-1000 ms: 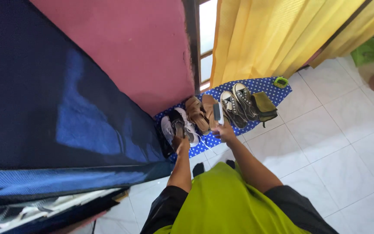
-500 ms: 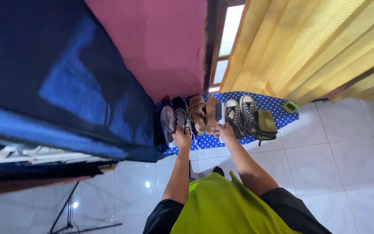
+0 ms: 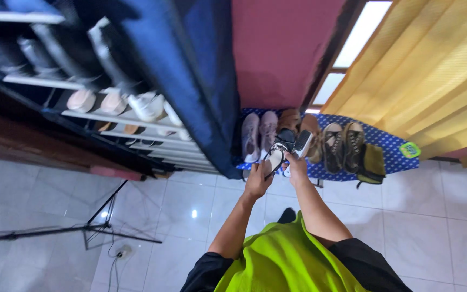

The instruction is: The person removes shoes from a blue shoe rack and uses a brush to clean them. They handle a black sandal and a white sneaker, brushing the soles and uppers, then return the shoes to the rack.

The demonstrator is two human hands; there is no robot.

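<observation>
Left hand [image 3: 259, 183] lifts a black sandal [image 3: 278, 150] (right hand [image 3: 297, 165] grips a brush [image 3: 301, 143]).

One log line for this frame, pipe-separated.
left hand: holds black strappy sandal | right hand: holds brush | below: blue dotted mat

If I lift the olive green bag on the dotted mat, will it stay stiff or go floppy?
Probably floppy: the olive green bag lies slumped and flat on the dotted mat, looking like soft cloth. It seems light, with no bulge. Its dangling strap may trail.
</observation>
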